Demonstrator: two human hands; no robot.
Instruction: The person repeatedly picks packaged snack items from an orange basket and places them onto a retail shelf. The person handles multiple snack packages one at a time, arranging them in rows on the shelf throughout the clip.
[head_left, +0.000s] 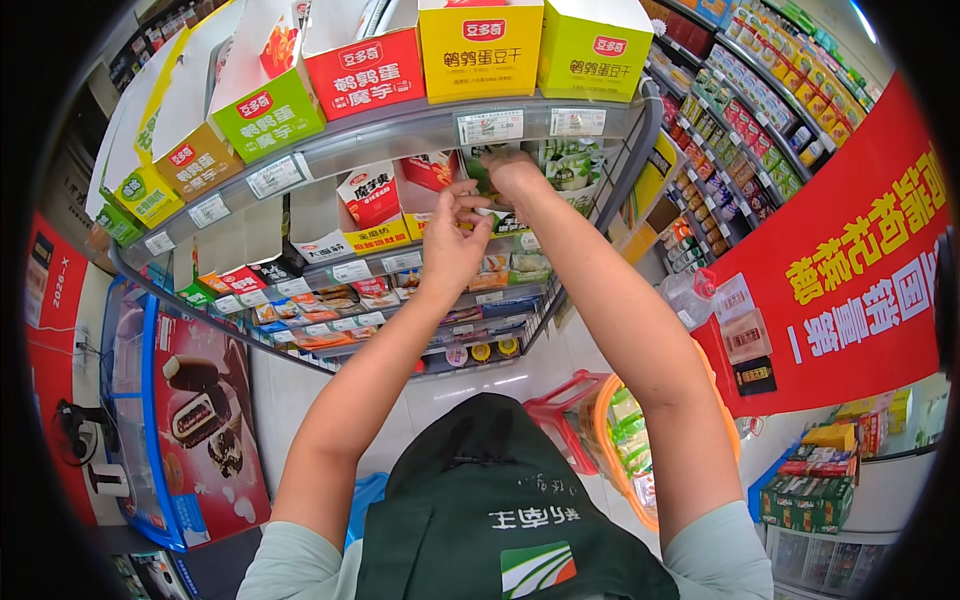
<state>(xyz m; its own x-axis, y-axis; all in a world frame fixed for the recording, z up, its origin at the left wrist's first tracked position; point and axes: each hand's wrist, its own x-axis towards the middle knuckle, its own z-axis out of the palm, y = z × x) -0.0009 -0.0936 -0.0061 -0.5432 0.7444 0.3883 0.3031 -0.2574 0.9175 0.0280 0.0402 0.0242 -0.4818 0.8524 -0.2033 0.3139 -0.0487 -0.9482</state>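
My right hand (517, 178) reaches onto the second shelf, just below the top shelf's price strip. Its fingers are among green snack packets (571, 166), and their tips are hard to make out, so I cannot tell whether they grip one. Lower and to the left, my left hand (456, 238) is raised with bent, parted fingers and nothing visible in them. It is beside an open display carton (508, 223) with a dark green front, close to its left side. A red snack box (370, 196) and a second red box (429, 171) stand further left on the same shelf.
Open cartons (484, 56) line the top shelf above my hands. A wire side panel (611, 176) bounds the shelf at right. On the floor are an orange basket (604, 427) of packets and a red plastic stool (559, 420). A blue-framed freezer (150, 420) stands at left.
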